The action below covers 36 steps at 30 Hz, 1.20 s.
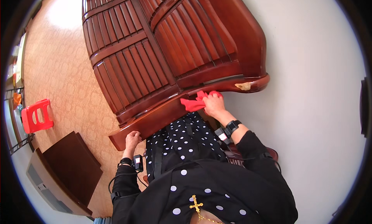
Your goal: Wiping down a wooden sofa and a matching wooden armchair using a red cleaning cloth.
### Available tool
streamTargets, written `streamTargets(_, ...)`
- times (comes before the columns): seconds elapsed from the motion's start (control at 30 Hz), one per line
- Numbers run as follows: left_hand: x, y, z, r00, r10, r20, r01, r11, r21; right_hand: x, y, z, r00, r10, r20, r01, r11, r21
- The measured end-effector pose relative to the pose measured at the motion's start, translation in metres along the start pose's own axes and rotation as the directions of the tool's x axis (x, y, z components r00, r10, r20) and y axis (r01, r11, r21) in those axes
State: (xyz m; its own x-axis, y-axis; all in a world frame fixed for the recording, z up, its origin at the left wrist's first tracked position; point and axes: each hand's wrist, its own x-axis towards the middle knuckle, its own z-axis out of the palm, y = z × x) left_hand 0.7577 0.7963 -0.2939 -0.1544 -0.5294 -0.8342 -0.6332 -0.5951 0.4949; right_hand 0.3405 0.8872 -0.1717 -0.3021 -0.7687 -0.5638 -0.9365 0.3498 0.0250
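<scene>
In front of me stands a red-brown lacquered wooden sofa [125,52] with a slatted seat and backrest, its end panel [158,120] facing me. My right hand [215,104] grips a bunched red cloth [191,104] against the upper part of this end, just below the curved armrest [223,83]. A pale, rough-looking patch [243,86] shows on the armrest, right of the cloth. At the panel's lower left, my left hand [133,140] rests with curled fingers by the edge. No object is visible in it, and its fingertips are partly hidden.
A white wall [311,107] runs along the right. On the patterned tan floor [66,78] at left stands a red plastic stool [37,116]. A dark brown wooden piece of furniture [72,168] is at lower left. Part of another wooden seat [237,158] shows beside my right arm.
</scene>
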Motion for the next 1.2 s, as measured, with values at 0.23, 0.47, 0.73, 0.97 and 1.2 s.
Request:
streamTargets(0.23,0.012,0.012,-0.008,0.992,-0.073,0.102,0.075,0.997,-0.021,-0.039,0.037,0.062,0.963,0.260,0.072,-0.200,0.504,0.840)
streamTargets(0.47,-0.044,0.123,0.031,0.876,0.001,0.482,0.085,0.984,-0.157,-0.037,-0.040,0.004,0.993,0.061,-0.101,0.054,0.527,0.848)
streamTargets(0.73,-0.041,0.186,0.104,0.683,0.385,0.620,0.239,0.685,-0.689,-0.067,-0.069,-0.089,0.860,-0.294,-0.416,0.465,0.788,0.404)
streamTargets(0.97,-0.007,0.159,0.097,0.857,0.207,0.471,0.191,0.723,-0.664,-0.091,0.059,-0.190,0.450,-0.118,-0.885,0.160,0.986,-0.050)
streamTargets(1.2,0.042,0.176,0.143,0.867,0.340,0.365,-0.401,0.910,0.104,-0.047,0.111,-0.169,0.656,0.131,-0.743,0.254,0.889,0.381)
